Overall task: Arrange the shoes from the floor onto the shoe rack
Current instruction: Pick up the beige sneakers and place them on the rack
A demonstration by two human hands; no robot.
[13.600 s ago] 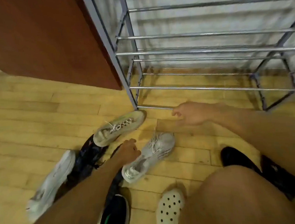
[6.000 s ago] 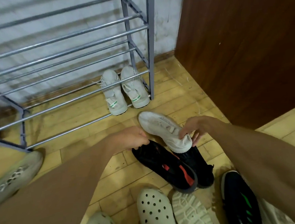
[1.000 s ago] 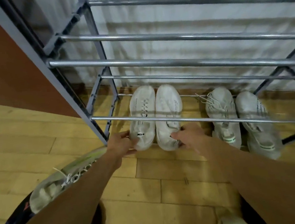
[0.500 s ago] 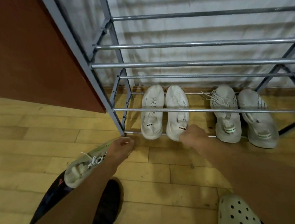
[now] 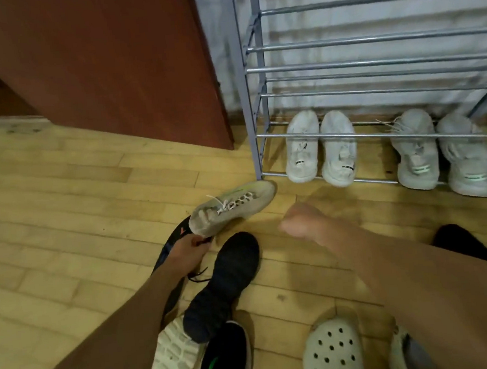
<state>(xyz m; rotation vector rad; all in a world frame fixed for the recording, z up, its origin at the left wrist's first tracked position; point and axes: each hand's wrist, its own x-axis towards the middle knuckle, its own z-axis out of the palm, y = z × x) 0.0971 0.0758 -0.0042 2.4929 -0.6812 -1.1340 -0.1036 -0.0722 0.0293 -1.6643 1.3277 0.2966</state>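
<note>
Fingers (image 5: 196, 243) of the left hand (image 5: 186, 252) grip a black shoe (image 5: 174, 236) on the floor (image 5: 61, 200); the right hand (image 5: 298, 223) hovers empty, loosely curled.

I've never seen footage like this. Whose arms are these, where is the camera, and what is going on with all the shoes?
There is no machine here. These are a person's two bare arms, filmed by one camera worn on the head, looking forward and down. Ahead stands a metal shoe rack. Its lowest bars carry a white pair and a greyish pair with green marks. On the wooden floor lie a beige sneaker, a black knit shoe, a white clog and others. The left hand is down at a dark shoe with a red mark, under the beige sneaker; whether it grips is unclear. The right hand, blurred, hovers and holds nothing.
</note>
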